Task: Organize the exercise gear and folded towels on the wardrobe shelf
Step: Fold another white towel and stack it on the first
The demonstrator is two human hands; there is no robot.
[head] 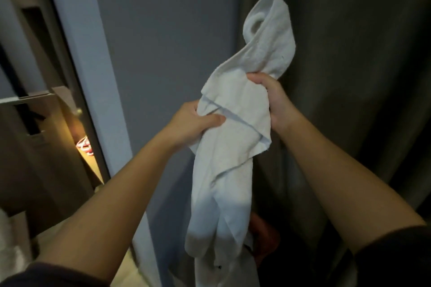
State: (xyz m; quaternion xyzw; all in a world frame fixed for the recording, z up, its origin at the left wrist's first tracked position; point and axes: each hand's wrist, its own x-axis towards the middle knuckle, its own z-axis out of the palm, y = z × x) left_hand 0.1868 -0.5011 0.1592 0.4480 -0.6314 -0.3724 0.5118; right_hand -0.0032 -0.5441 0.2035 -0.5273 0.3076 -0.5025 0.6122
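A white towel hangs unfolded and bunched in front of me, held by both hands. My left hand grips its left edge, thumb over a fold. My right hand grips the towel higher up on the right, and a loop of cloth flops up over that hand. The towel's lower end dangles down past my forearms. The wardrobe shelf is at the lower left, lit warmly, with a red and white item lying on it, partly hidden by the panel.
A grey wardrobe panel stands straight ahead, with a pale vertical edge at its left. A dark curtain fills the right side. A brown drawer unit sits at the left.
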